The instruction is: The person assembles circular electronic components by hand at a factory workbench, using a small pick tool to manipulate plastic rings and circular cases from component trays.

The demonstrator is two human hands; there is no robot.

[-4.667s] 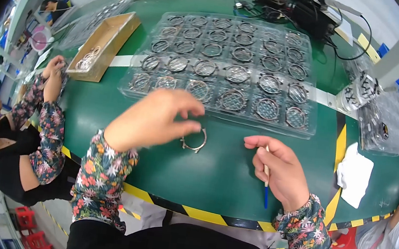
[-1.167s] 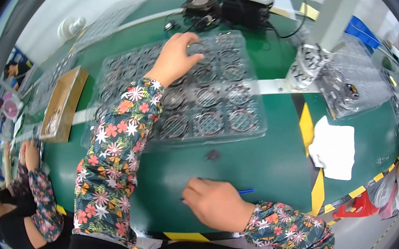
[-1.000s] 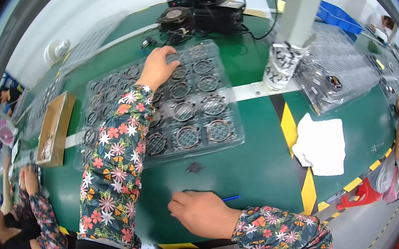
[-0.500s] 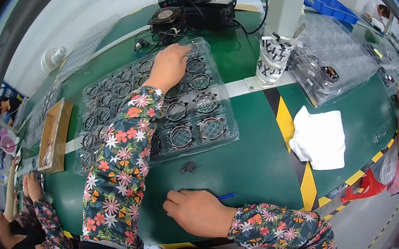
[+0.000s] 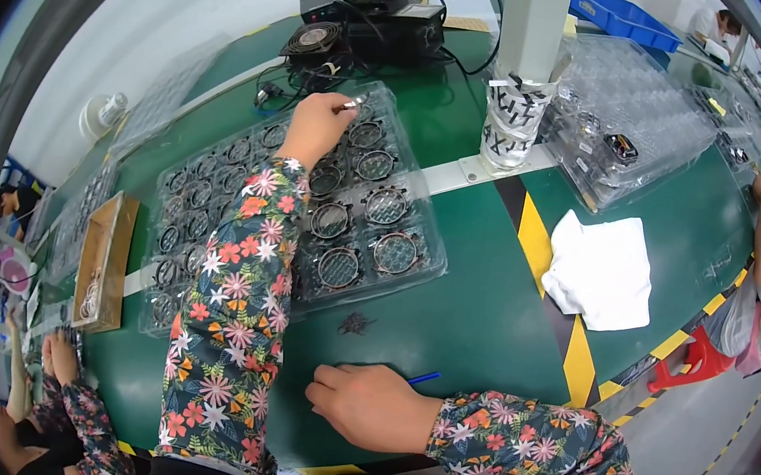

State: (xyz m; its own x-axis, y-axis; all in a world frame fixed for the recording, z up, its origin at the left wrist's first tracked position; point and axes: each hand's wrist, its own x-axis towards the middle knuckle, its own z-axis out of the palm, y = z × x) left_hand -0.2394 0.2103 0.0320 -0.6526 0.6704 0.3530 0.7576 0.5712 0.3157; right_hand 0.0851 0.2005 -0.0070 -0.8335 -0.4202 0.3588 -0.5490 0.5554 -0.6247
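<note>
Since the earliest frame, our left hand (image 5: 316,129) has travelled from the near edge of the clear plastic tray (image 5: 429,271) to its far rows, and our right hand (image 5: 371,407) has come down onto the green tabletop (image 5: 475,320). We note the left thumb and forefinger closed narrowly on a small metallic piece (image 5: 346,106), which lies between the fingertips, at 1 o'clock from the tray's centre; its full form is hidden. Round watch-case rings (image 5: 336,288) sit in compartments at 5 to 6 o'clock from those fingers. Our right fingers curl downward, a blue stick (image 5: 425,377) projecting at 2 o'clock; whether they grip it, we cannot tell. Beyond that hand lie a small dark clump (image 5: 357,324), between 11 and 12 o'clock, and a white cloth (image 5: 600,269), at 2 o'clock.
</note>
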